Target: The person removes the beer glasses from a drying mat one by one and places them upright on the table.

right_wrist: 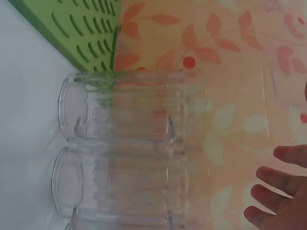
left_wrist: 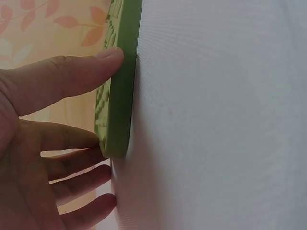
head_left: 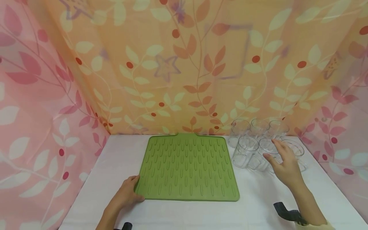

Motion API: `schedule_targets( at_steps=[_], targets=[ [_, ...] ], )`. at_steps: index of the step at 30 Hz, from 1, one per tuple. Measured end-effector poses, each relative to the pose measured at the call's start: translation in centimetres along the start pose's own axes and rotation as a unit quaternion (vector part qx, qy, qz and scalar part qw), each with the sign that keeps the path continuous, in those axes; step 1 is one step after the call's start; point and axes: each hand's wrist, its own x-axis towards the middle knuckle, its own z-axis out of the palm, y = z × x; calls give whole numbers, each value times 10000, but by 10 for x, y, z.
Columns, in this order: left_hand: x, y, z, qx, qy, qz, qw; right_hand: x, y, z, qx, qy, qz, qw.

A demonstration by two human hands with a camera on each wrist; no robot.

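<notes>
A green drying mat (head_left: pixel 188 171) with rows of raised oval ridges lies flat on the white tabletop. At its near left corner my left hand (head_left: pixel 127 191) rests with thumb and fingers spread. The left wrist view shows the thumb (left_wrist: pixel 112 60) against the mat's edge and a fingertip touching the corner. Several clear drinking glasses (head_left: pixel 242 159) stand close together to the mat's right. My right hand (head_left: pixel 286 167) hovers over the nearer right glasses with fingers apart. In the right wrist view its fingertips (right_wrist: pixel 271 179) are clear of the glasses (right_wrist: pixel 129 110), gripping nothing.
White cloth (head_left: pixel 112 163) covers the table. An orange leaf-patterned curtain (head_left: pixel 115 80) hangs behind, with pink patterned curtains (head_left: pixel 31 127) on both sides. A black strap piece (head_left: pixel 287 213) sits at my right wrist.
</notes>
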Motion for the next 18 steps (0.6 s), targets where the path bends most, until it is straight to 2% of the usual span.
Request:
schedule_targets(
  at_steps=[8, 12, 18],
  targets=[
    [-1, 1, -1, 26, -28, -5, 10000, 9, -10, 24, -387, -324, -607, 9969],
    [1, 2, -2, 83, -24, 29, 10000, 16, -17, 36, -754, -406, -959, 9917],
    [4, 2, -3, 173, -48, 89, 9998, 22, -29, 55, -1222, -699, -1207, 9827]
  ],
)
